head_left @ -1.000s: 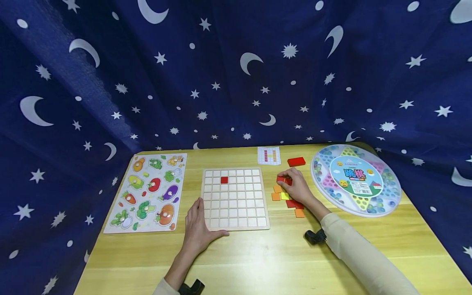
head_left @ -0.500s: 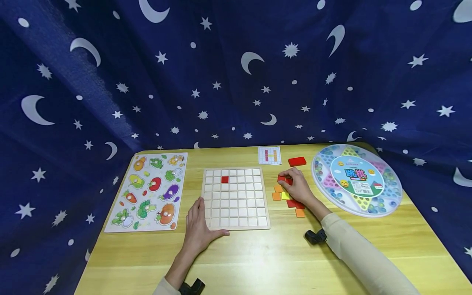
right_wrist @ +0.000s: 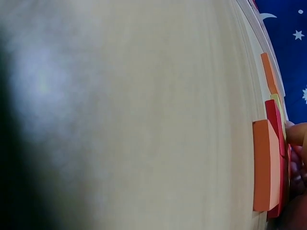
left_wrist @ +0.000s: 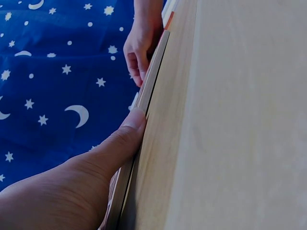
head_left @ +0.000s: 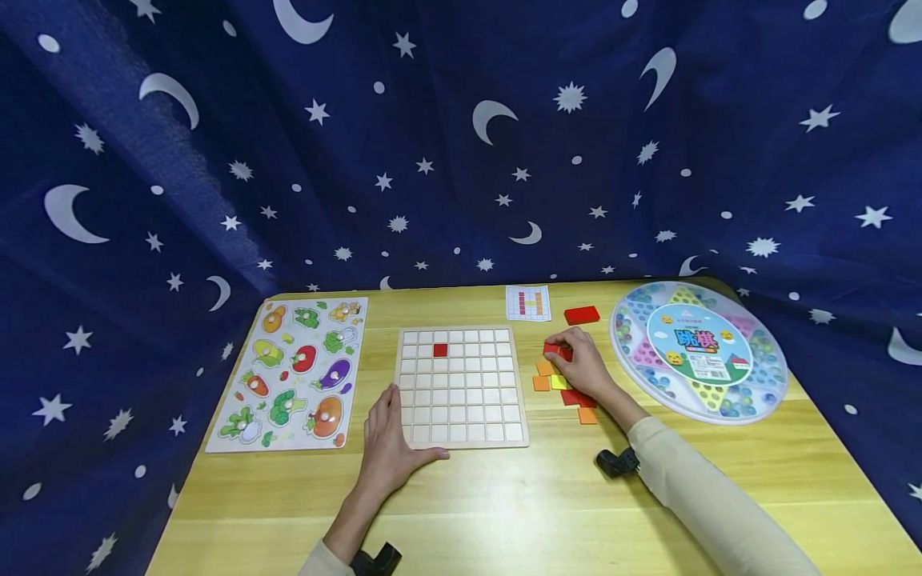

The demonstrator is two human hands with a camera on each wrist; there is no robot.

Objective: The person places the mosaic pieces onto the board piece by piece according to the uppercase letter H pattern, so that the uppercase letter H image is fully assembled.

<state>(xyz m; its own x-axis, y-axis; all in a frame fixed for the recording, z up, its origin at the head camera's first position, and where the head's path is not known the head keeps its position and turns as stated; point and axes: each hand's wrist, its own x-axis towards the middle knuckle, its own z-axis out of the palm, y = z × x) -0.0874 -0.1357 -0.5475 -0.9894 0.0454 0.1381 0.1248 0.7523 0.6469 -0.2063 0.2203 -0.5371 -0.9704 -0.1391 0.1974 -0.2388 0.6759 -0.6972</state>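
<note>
My left hand (head_left: 387, 442) rests at the near-left corner of a wooden grid board (head_left: 463, 389), fingers along its left side and thumb by the near edge. In the left wrist view the thumb (left_wrist: 125, 136) lies against the board's edge. One red square tile (head_left: 440, 350) sits in a cell of the second row. Right of the board, my right hand (head_left: 582, 364) has its fingers curled down and pinches a red square tile (head_left: 551, 349). Around it lie orange tiles (head_left: 541, 384), a yellow tile (head_left: 558, 382) and more red ones (head_left: 571, 398). The right fingertips are mostly hidden in the right wrist view.
A small pattern card (head_left: 528, 303) and a red block (head_left: 582, 314) lie behind the tiles. A round Chinese checkers set (head_left: 700, 352) is at the right. To the left lies a vegetable peg puzzle (head_left: 288, 376). A starry blue curtain (head_left: 432, 224) hangs behind the table.
The view has shifted very slightly. Both hands and the tiles stay where they were.
</note>
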